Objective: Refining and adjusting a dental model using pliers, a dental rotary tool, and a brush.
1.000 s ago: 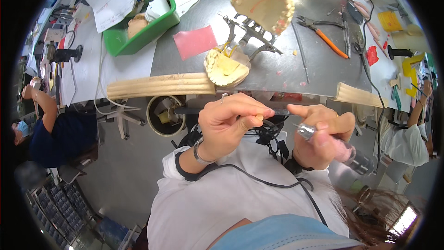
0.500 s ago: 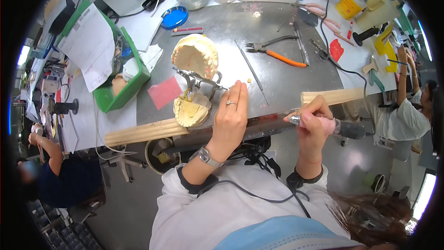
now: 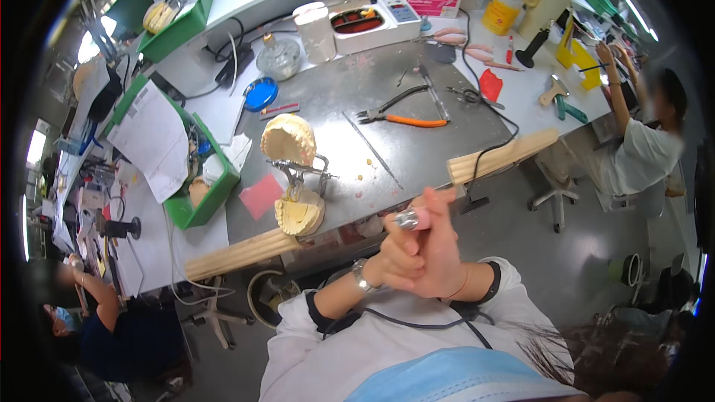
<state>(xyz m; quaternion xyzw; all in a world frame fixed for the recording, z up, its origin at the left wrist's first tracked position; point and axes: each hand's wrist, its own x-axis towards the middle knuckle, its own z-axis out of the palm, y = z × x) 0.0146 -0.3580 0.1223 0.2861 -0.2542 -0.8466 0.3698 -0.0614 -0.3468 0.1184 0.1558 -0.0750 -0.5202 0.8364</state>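
Observation:
In front of my chest, my two hands are together. My right hand (image 3: 443, 257) holds a rotary handpiece (image 3: 421, 218) with a pink grip and silver nose. Fingers curled, my left hand (image 3: 401, 259) presses against the right hand just below the nose; whatever it pinches is hidden. On the metal bench top to the left stands an articulator (image 3: 305, 170), untouched, hinged wide. It carries an upper dental cast (image 3: 289, 139) and a lower dental cast (image 3: 299, 215), both cream-coloured.
Cutting pliers (image 3: 413, 120), a thin metal instrument (image 3: 372, 150) and a pink wax sheet (image 3: 261, 196) lie on the bench. Wooden rests (image 3: 242, 254) line its front edge. A green bin (image 3: 201, 212) is at left, a glass burner (image 3: 279, 59) behind. Co-workers sit on both sides.
My left hand has left the articulator and come to my right hand. The right hand with the handpiece has moved left, toward my body. The view has shifted, showing more of the back shelf.

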